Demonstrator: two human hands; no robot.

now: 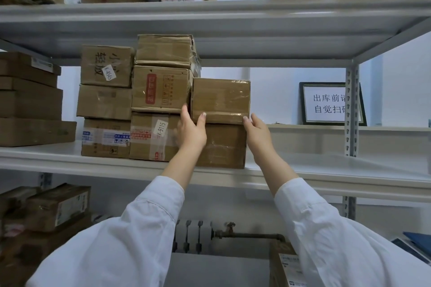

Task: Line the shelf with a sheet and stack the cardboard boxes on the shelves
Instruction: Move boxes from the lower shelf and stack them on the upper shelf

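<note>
On the middle shelf (pixel 46 158), flat cartons (pixel 30 105) lie at the far left, then two tight columns of cardboard boxes (pixel 130 100) reach almost to the shelf above. The left hand (pixel 191 130), thumb spread from its fingers, clasps the left edge of a small taped box (pixel 220 99) that sits on a larger box (pixel 221 144). The right hand (pixel 257 133) presses its fingertips to that box's lower right corner. Rightward the white shelf lies open up to the perforated upright (pixel 351 109), with a framed notice (pixel 331 103) against the pale wall behind.
</note>
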